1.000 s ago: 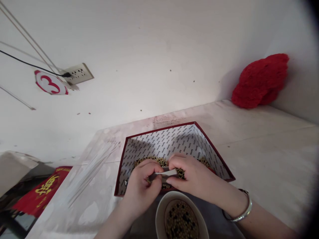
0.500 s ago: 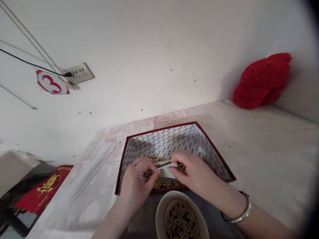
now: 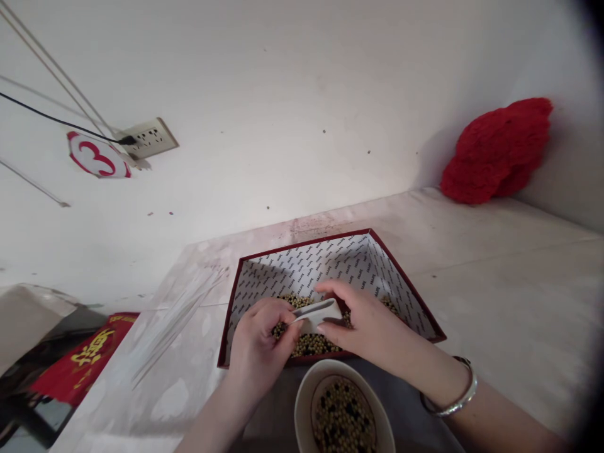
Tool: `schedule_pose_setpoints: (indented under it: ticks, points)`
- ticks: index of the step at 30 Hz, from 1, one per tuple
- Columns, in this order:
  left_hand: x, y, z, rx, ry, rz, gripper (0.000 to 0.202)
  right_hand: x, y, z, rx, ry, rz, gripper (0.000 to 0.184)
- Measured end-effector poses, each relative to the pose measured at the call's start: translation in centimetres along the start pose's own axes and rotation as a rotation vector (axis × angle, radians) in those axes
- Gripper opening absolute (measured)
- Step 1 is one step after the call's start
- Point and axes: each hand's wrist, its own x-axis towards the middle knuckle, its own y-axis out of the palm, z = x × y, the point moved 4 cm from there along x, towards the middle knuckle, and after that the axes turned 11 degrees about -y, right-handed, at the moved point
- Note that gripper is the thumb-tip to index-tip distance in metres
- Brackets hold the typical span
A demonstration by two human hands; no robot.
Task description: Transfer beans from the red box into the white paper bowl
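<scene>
A dark red box (image 3: 406, 286) with a white patterned lining stands on the table, holding a heap of light and dark beans (image 3: 311, 343). Both my hands reach into it. My right hand (image 3: 365, 324) pinches a small white scoop (image 3: 318, 311) just above the beans. My left hand (image 3: 259, 349) is curled with its fingertips at the scoop's left end, touching the beans. A white bowl (image 3: 306, 393) with more mixed beans sits right in front of the box, below my hands. A silver bangle (image 3: 453, 402) is on my right wrist.
A fluffy red cushion (image 3: 495, 151) leans against the wall at the back right. A wall socket (image 3: 148, 138) with a black cable and a round "3" sticker (image 3: 97, 157) are at the upper left. Red printed packaging (image 3: 80, 365) lies beyond the table's left edge.
Both hands have lifted slightly off the beans and moved apart a little; the scoop now shows more plainly between them, and more beans are visible underneath.
</scene>
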Motion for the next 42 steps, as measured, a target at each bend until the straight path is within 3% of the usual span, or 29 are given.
schedule_pose_setpoints:
  ticks: [3, 8, 14, 16, 18, 22, 28, 33, 38, 42]
  points:
    - [0.0, -0.2, -0.4, -0.026, 0.041, -0.011, 0.010, 0.1, 0.0, 0.1, -0.045, -0.026, 0.043, 0.004]
    - [0.0, -0.1, -0.4, -0.006, 0.013, -0.016, 0.011, 0.2, -0.5, 0.0, -0.120, -0.028, -0.042, 0.011]
    - [0.0, 0.5, 0.8, 0.055, -0.142, 0.035, 0.004, 0.4, -0.7, 0.1, -0.065, -0.056, -0.071, 0.008]
    - [0.0, 0.5, 0.8, 0.041, -0.148, 0.055, 0.031, 0.5, -0.6, 0.5, -0.052, -0.124, -0.038, 0.012]
    - [-0.1, 0.7, 0.5, 0.029, -0.093, 0.104, 0.047, 0.4, -0.3, 1.0, -0.046, -0.171, 0.023, 0.015]
    - [-0.1, 0.7, -0.4, 0.011, 0.046, 0.134, 0.010, 0.2, 0.0, 1.3, -0.068, -0.154, 0.034, 0.012]
    - [-0.4, 0.0, -1.3, -0.033, 0.227, 0.024, 0.020, 0.2, 0.0, 0.4, -0.120, -0.108, -0.027, 0.022]
    - [-0.9, -0.6, -1.6, -0.069, 0.237, -0.018, 0.027, 0.3, -0.2, 0.1, -0.049, -0.105, -0.042, 0.035]
    - [-0.8, -0.1, -1.8, -0.042, 0.209, 0.028, 0.036, 0.2, 0.0, 0.7, -0.066, -0.161, 0.024, 0.034]
    - [-0.6, 0.2, -1.8, -0.042, 0.239, 0.027, 0.024, 0.1, 0.3, 1.1, -0.073, -0.208, 0.058, 0.028]
